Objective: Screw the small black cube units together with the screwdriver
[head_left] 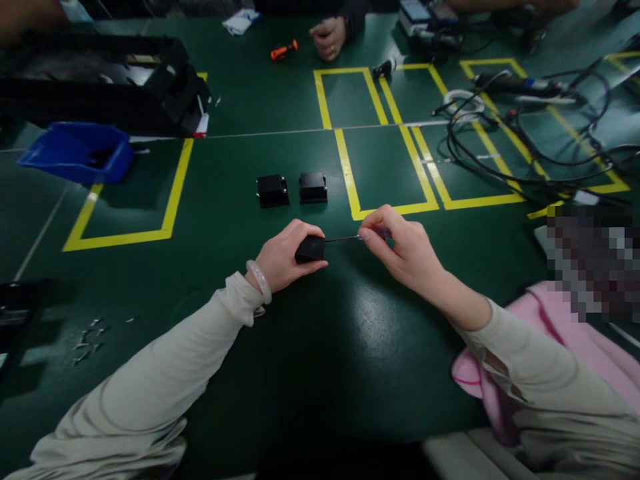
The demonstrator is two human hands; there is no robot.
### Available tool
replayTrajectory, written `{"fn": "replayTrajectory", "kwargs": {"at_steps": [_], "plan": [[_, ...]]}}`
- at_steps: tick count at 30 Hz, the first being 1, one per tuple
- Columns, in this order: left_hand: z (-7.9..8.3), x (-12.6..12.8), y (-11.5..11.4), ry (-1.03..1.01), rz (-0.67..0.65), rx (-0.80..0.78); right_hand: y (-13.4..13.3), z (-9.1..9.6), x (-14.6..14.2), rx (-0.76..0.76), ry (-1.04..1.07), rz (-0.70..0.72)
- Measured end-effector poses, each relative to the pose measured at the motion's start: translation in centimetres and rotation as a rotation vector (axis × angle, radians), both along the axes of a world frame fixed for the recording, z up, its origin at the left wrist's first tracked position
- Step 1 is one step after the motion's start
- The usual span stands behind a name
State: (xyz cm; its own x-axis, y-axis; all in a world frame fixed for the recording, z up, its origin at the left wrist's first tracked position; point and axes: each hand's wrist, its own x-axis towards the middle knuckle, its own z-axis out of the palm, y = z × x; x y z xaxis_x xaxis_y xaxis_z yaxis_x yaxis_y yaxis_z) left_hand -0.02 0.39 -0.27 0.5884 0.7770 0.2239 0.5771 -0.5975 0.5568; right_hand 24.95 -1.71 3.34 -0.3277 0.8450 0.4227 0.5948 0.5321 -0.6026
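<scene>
Between the thumb and fingers of my left hand (pixel 286 257) is a small black box-shaped part (pixel 311 249), held just above or on the green table; I cannot tell which. My right hand (pixel 397 243) pinches the handle end of a thin screwdriver (pixel 343 238). Its dark shaft points left, and the tip meets the right side of the black part. Most of the handle is hidden by my fingers. Beyond my hands, two similar black parts stand side by side, the left one (pixel 271 190) and the right one (pixel 313 187), with small shiny bits at their sides.
A blue bin (pixel 83 152) and a black tray (pixel 100 100) stand at the left. Loose screws (pixel 89 343) lie near left. Black cables (pixel 500 153) coil at the right, near a pink cloth (pixel 565 333). Another person's hand (pixel 329 38) rests near an orange-handled tool (pixel 284 51).
</scene>
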Motion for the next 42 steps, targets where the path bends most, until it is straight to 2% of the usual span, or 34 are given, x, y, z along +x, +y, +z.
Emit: {"fn": "replayTrajectory", "kwargs": {"at_steps": [37, 42], "plan": [[0.07, 0.00, 0.11, 0.013, 0.010, -0.022, 0.06, 0.06, -0.05, -0.001, 0.020, -0.004], [0.18, 0.04, 0.10, 0.022, 0.021, -0.028, 0.03, 0.06, -0.07, -0.036, 0.000, 0.010]]}}
